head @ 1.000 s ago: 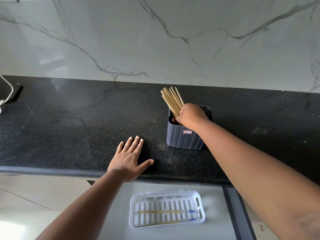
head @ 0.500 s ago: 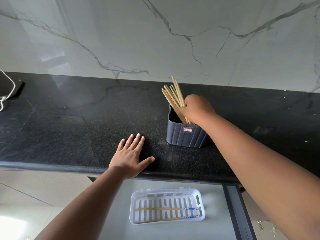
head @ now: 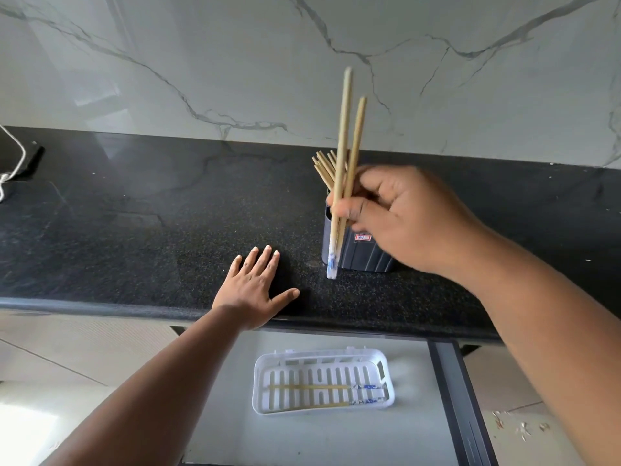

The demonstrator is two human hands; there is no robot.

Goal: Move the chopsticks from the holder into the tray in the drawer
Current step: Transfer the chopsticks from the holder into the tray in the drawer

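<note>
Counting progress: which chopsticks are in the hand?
The pair pinched upright by the right hand; others stand in the holder or lie in the tray.

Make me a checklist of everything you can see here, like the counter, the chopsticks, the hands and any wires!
Surface: black speckled counter.
Job's things: dark holder with chopsticks left inside; white tray in the open drawer holds two chopsticks.
Clutter: small crumbs on the floor.
Grips: right hand pinches two chopsticks above the counter; left hand flat on the counter.
Cables: white cord, far left.
Surroundings: white marble wall.
</note>
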